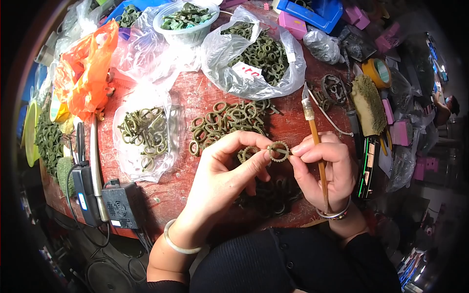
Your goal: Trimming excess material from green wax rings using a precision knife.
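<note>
Between thumb and forefinger, my left hand pinches a small dark green ring with a beaded or toothed edge, likely wax. The ring is held up over the table, with a short rod seen across its opening. My right hand has its fingertips at the ring's right edge; whether they grip it I cannot tell. A craft knife with a wooden handle is tucked through my right fingers, its blade pointing away from me. Beyond my left hand lies a pile of similar rings. Another dark heap sits in shadow under my hands.
Clear plastic bags hold more rings, one large, one small. Behind stands a plastic tub of green pieces. At left are an orange bag and a black power box; at right, a wax-crusted block and tape.
</note>
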Action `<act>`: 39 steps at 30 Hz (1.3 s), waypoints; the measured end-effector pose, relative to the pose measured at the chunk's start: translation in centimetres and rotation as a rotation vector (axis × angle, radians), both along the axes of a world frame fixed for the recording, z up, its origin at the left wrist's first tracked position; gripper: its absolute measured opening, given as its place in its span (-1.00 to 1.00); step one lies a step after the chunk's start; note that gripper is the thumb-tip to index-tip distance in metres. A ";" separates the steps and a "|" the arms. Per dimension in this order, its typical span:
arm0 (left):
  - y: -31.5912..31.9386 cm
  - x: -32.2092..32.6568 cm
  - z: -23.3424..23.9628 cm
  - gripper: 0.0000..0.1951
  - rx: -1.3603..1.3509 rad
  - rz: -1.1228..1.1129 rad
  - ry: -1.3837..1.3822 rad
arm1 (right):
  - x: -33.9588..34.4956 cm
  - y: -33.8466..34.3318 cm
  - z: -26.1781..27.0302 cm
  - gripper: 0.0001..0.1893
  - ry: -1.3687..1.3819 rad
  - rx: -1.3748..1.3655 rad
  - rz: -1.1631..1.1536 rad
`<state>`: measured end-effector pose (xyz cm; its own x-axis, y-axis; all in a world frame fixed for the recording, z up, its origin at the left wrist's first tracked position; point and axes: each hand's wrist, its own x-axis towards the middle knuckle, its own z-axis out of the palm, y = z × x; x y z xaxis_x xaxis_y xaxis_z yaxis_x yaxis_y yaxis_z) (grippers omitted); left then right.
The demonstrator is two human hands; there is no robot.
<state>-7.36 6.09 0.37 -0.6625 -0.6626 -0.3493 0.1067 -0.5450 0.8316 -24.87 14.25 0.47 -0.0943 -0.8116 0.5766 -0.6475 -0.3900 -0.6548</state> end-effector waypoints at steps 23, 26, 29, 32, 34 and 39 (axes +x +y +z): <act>-0.1 -0.2 0.4 -0.65 0.109 -0.046 0.035 | 0.0 0.0 0.2 -0.73 -0.138 0.068 0.006; -0.2 0.0 0.5 -0.64 0.127 -0.057 0.026 | 0.0 0.2 0.2 -0.72 -0.141 0.106 0.039; -0.2 0.0 0.6 -0.64 0.152 -0.055 0.036 | -0.1 0.4 0.3 -0.70 -0.135 0.146 0.065; -0.3 -0.1 0.7 -0.64 0.142 -0.070 0.019 | -0.1 0.4 0.4 -0.70 -0.126 0.152 0.061; -0.2 -0.1 0.7 -0.64 0.143 -0.070 0.024 | -0.1 0.4 0.4 -0.70 -0.125 0.157 0.059; -0.2 -0.1 0.7 -0.64 0.146 -0.070 0.027 | -0.1 0.4 0.3 -0.71 -0.133 0.156 0.064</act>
<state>-7.41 5.87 1.04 -0.7156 -0.5583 -0.4197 0.0859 -0.6667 0.7404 -24.99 14.69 0.77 -0.1068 -0.8966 0.4297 -0.5284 -0.3149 -0.7884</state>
